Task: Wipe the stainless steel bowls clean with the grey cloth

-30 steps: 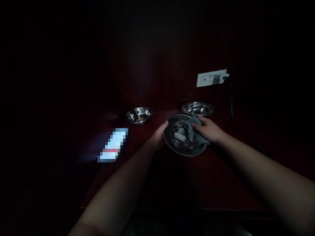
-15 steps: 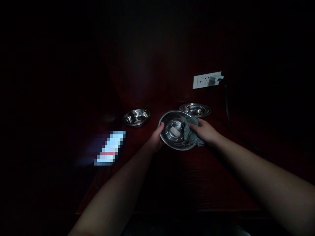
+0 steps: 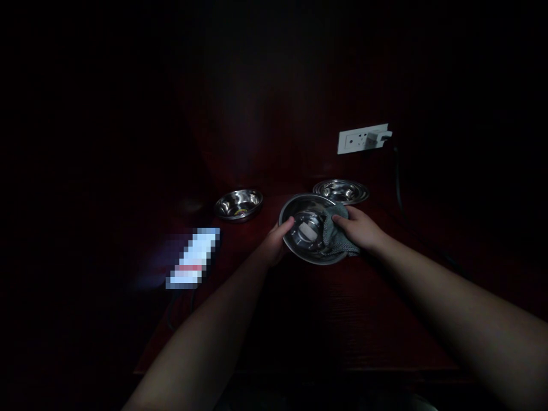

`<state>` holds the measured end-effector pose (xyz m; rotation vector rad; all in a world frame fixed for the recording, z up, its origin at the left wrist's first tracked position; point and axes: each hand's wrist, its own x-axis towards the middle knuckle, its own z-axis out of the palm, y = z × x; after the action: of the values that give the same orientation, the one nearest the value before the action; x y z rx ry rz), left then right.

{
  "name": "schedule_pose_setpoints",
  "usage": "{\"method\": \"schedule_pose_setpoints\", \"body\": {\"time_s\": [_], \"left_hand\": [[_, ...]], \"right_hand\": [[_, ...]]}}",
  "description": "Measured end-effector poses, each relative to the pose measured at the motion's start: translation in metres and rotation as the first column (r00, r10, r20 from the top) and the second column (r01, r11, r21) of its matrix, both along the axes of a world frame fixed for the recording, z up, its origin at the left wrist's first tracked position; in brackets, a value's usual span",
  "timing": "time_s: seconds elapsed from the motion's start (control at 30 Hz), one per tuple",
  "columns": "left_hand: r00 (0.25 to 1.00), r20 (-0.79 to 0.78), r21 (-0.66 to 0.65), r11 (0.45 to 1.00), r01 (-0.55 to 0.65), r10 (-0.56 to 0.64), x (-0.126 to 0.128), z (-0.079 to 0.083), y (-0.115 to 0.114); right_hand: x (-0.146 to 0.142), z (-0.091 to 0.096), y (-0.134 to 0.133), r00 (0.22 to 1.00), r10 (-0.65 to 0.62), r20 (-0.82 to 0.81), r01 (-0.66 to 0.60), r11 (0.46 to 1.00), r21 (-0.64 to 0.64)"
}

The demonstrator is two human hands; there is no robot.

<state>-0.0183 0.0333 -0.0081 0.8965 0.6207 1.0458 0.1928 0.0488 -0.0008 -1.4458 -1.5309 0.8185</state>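
Observation:
A shiny steel bowl (image 3: 303,216) is held up above the dark red table, its inside tilted toward me, with a pale rectangular patch on its bottom. My left hand (image 3: 276,242) grips the left rim, thumb over the inside edge and the other fingers hidden beneath. At the right rim, my right hand (image 3: 359,225) is closed on a grey-green cloth (image 3: 336,234). The cloth lies over the bowl's right inner wall and hangs past the rim.
Behind on the left stands another steel bowl (image 3: 238,205); at the back right is a wide-rimmed steel dish (image 3: 341,192). A blurred-out lit screen (image 3: 193,260) lies at left. A white wall socket (image 3: 363,138) holds a plug, with a cord (image 3: 398,177) running down.
My left thumb has slid farther inward over the bowl's rim. The bowl and cloth have shifted very slightly right, along with the whole view. Both hands keep their hold.

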Motion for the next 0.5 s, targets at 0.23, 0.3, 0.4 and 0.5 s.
{"method": "schedule_pose_setpoints", "body": {"time_s": [0.23,0.3,0.4,0.5], "left_hand": [[0.998,-0.060,-0.023,0.999,0.027,-0.028,-0.0025,-0.0037,0.0034],[0.996,-0.084,-0.028,0.999,0.031,-0.033,-0.0033,-0.0037,0.0034],[0.995,-0.084,-0.026,0.998,0.058,-0.060,-0.0046,-0.0043,0.0033],[0.995,-0.057,-0.028,0.997,0.078,-0.079,-0.0056,-0.0050,0.0027]], "right_hand": [[0.0025,-0.0026,0.0021,1.000,0.013,0.028,-0.014,1.000,0.019],[0.0026,-0.0018,0.0013,0.999,0.027,0.032,-0.028,0.999,0.026],[0.0026,-0.0009,0.0006,0.999,0.049,0.023,-0.050,0.999,0.016],[0.0035,-0.0022,0.0023,0.998,0.059,-0.001,-0.059,0.998,0.008]]}}
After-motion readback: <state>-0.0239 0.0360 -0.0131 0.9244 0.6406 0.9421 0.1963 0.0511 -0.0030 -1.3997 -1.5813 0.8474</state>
